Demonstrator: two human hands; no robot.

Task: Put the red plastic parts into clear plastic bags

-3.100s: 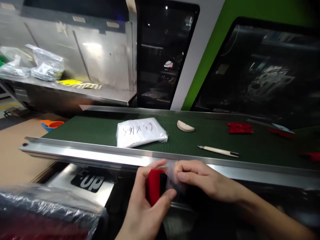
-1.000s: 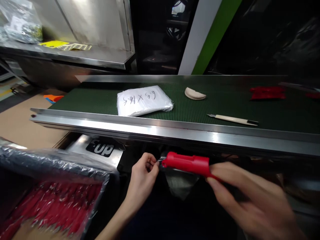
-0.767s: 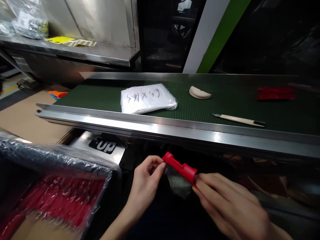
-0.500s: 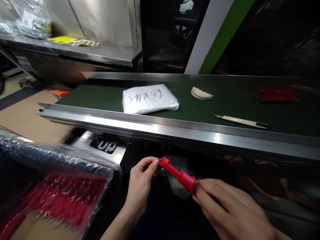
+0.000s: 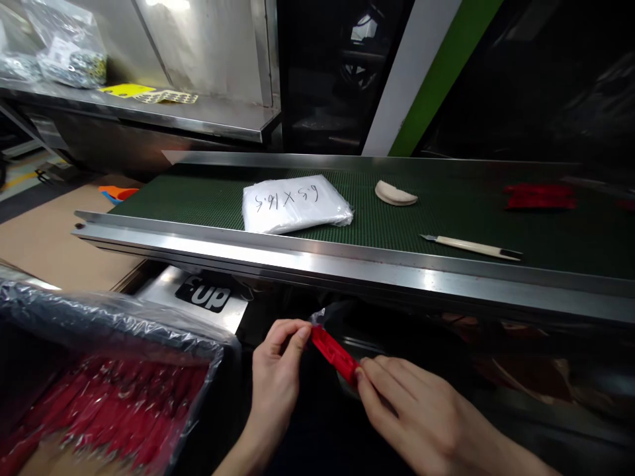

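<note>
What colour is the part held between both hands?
Bright red; the plastic part shows clearly in the head view.

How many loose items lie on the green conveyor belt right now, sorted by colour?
White: 1, the plastic bag pack with handwriting on it.
Cream: 2, the half-round piece and the craft knife.
Red: 1, the red part far right; a second red bit at the frame edge is too cut off to count.
Total: 4.
</note>
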